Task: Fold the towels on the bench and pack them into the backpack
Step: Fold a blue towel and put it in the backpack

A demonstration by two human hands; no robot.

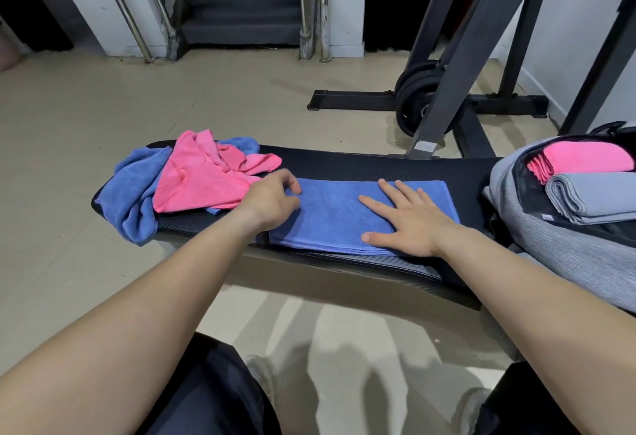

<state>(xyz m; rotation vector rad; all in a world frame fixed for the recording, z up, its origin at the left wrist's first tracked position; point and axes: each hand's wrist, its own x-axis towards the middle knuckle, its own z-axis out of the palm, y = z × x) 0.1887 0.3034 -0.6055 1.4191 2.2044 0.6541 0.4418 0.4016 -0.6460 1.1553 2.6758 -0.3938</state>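
Blue towel (344, 214) lies part-folded mid-worktop (378, 166); right hand (409, 221) flat and spread on it, left hand (272, 200) curled at its left edge, grip cannot be told. Backpack (537, 238) holds 2: folded pink towel (592, 155), folded grey towel (595, 197). Crumpled pink towel (196, 180) and crumpled blue towel (134, 193) await folding

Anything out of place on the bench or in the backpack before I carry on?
One thing: the crumpled blue towel at the left end of the bench droops over the edge, under the pink towel, and might slip off. The folded towels in the backpack look tidy.
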